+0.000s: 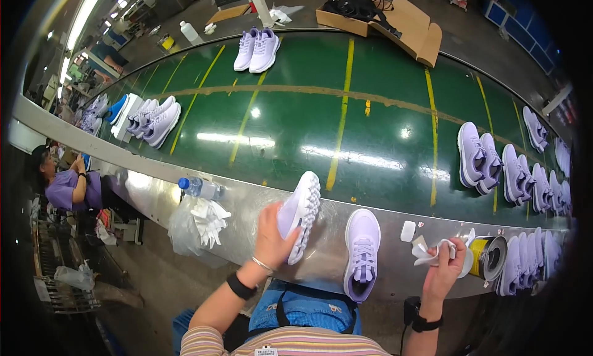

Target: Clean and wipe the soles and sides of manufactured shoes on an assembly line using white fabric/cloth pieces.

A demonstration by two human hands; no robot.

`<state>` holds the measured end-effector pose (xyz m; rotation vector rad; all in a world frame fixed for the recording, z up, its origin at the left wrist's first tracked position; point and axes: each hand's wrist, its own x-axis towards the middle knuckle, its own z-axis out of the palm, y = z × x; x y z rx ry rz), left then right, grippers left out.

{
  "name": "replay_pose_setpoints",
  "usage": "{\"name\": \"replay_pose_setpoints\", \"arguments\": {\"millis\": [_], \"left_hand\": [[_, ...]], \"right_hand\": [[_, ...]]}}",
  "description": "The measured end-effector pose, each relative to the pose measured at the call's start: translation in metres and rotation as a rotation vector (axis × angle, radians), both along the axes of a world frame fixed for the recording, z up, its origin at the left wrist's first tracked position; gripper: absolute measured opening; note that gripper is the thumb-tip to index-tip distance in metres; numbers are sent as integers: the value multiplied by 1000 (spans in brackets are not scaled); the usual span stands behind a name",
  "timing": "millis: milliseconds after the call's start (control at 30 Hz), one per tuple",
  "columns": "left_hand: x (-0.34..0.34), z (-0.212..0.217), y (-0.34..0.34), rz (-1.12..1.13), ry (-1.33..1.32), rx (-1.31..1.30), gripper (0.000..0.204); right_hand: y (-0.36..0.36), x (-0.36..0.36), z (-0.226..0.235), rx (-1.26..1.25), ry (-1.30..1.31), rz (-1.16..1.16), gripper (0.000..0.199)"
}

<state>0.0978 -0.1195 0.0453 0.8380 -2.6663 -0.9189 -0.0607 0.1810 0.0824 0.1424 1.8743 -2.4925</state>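
My left hand (272, 235) grips a lavender sneaker (304, 211) on its side, its white lugged sole turned to the right. A second lavender sneaker (362, 251) lies upright on the metal ledge in front of me, toe pointing away, touched by neither hand. Over the ledge to the right, my right hand (446, 266) has its fingers closed on a crumpled white cloth (426, 253). Just beside that hand sits an open can with a yellow label (488, 257). A small white block (407, 231) lies between the sneaker and the cloth.
A green conveyor belt (296, 127) with yellow lines runs beyond the metal ledge (247, 201). Several sneaker pairs (479, 158) stand at right, others at far left. A water bottle (199, 187) and white papers (210, 220) lie left. A cardboard box (407, 29) overhangs the far edge.
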Motion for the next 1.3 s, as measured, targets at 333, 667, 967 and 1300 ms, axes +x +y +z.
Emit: {"name": "replay_pose_setpoints", "arguments": {"millis": [333, 667, 967, 1300], "left_hand": [[1, -86, -81, -365, -328, 573, 107], [55, -21, -79, -383, -613, 619, 102], [63, -36, -85, -451, -483, 632, 95], [54, -21, -75, -410, -535, 609, 92]], "right_hand": [[-102, 106, 20, -23, -260, 337, 16], [-207, 136, -41, 530, 14, 533, 16], [-232, 124, -79, 755, 129, 580, 13], [-277, 57, -114, 777, -135, 869, 19]]}}
